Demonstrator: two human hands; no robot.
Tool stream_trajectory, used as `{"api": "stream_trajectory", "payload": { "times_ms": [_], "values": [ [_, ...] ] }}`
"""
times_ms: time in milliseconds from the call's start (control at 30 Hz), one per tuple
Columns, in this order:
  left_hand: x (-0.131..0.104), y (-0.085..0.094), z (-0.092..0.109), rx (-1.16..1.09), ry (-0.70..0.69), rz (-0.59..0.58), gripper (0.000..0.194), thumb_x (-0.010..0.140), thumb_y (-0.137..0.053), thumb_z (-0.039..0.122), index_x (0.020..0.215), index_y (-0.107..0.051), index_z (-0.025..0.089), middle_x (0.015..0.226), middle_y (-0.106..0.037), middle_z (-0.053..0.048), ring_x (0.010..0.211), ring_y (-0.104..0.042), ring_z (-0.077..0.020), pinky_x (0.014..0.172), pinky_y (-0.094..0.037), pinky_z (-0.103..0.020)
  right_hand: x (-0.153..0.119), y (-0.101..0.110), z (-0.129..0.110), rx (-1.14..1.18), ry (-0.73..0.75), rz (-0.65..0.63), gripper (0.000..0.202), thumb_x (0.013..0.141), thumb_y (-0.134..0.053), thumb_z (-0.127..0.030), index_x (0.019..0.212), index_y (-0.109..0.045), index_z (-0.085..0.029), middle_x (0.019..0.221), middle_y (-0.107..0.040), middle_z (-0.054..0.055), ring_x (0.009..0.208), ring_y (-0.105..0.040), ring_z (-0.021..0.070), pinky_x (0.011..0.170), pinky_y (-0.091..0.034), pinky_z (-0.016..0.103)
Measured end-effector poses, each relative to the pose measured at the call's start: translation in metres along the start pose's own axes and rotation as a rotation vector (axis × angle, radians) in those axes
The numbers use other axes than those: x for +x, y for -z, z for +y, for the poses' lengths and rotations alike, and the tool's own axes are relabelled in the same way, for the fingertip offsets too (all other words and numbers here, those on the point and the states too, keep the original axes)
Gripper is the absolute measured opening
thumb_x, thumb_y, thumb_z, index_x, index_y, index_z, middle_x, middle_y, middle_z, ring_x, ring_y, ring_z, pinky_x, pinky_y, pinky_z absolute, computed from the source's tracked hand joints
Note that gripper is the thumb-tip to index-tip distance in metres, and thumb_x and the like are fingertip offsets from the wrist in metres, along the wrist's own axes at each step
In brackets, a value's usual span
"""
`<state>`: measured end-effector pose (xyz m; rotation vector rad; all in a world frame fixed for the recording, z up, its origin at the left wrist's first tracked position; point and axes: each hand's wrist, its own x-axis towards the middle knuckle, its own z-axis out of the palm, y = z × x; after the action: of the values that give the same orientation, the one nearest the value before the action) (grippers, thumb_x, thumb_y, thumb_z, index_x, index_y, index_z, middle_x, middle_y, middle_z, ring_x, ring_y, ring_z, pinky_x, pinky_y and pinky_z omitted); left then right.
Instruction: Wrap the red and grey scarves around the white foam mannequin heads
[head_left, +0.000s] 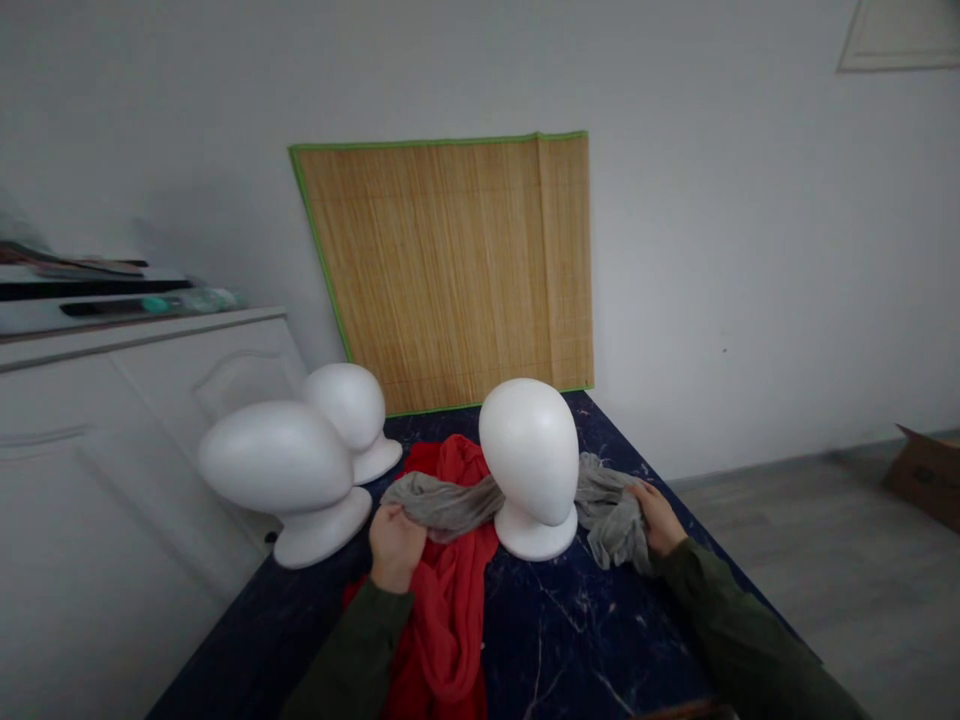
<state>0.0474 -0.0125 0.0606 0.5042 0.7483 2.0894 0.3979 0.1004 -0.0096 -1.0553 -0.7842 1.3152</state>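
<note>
A white mannequin head point(529, 452) stands upright on its round base in the middle of the dark blue marbled table. A grey scarf point(448, 506) passes behind its neck and comes out on both sides. My left hand point(396, 546) is closed on the scarf's left part, above a red scarf point(454, 600) that lies bunched along the table. On the other side, my right hand point(657, 517) grips the scarf's right part, whose loose folds hang down to the tabletop.
Two more white mannequin heads, one nearer point(277, 458) and one farther point(346, 407), stand at the left beside a white cabinet point(90, 500). A bamboo mat point(457, 270) is against the wall behind the table point(555, 640). A cardboard box point(927, 474) lies on the floor at right.
</note>
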Motion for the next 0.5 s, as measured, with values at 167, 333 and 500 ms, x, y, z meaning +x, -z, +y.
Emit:
{"api": "stream_trajectory", "payload": {
  "times_ms": [167, 333, 500],
  "values": [
    [-0.052, 0.018, -0.013, 0.816, -0.275, -0.432, 0.011, 0.065, -0.053, 0.018, 0.07, -0.062, 0.019, 0.075, -0.064, -0.003, 0.075, -0.058, -0.0193, 0.079, -0.046, -0.034, -0.057, 0.004, -0.002, -0.117, 0.112, -0.373, 0.06, 0.065, -0.061, -0.026, 0.121, -0.041, -0.023, 0.123, -0.051, 0.008, 0.107, -0.052, 0.0224, 0.09, -0.042, 0.037],
    [-0.083, 0.014, -0.034, 1.118, -0.142, -0.633, 0.018, 0.073, -0.049, 0.026, 0.08, -0.063, 0.019, 0.085, -0.065, -0.007, 0.087, -0.057, -0.0213, 0.089, -0.041, -0.036, -0.09, 0.008, 0.015, -0.908, 0.428, -0.502, 0.078, 0.06, -0.064, -0.027, 0.131, -0.033, -0.017, 0.138, -0.03, 0.012, 0.128, -0.024, 0.0282, 0.105, -0.021, 0.044],
    [-0.075, 0.008, -0.053, 0.888, 0.13, -0.519, 0.02, 0.072, -0.051, 0.026, 0.083, -0.064, 0.016, 0.083, -0.066, -0.007, 0.095, -0.056, -0.0231, 0.093, -0.038, -0.039, -0.092, 0.01, 0.024, -1.211, 0.55, -0.336, 0.055, 0.063, -0.061, -0.027, 0.116, -0.051, -0.013, 0.11, -0.055, 0.018, 0.103, -0.05, 0.0349, 0.089, -0.038, 0.048]
  ]
}}
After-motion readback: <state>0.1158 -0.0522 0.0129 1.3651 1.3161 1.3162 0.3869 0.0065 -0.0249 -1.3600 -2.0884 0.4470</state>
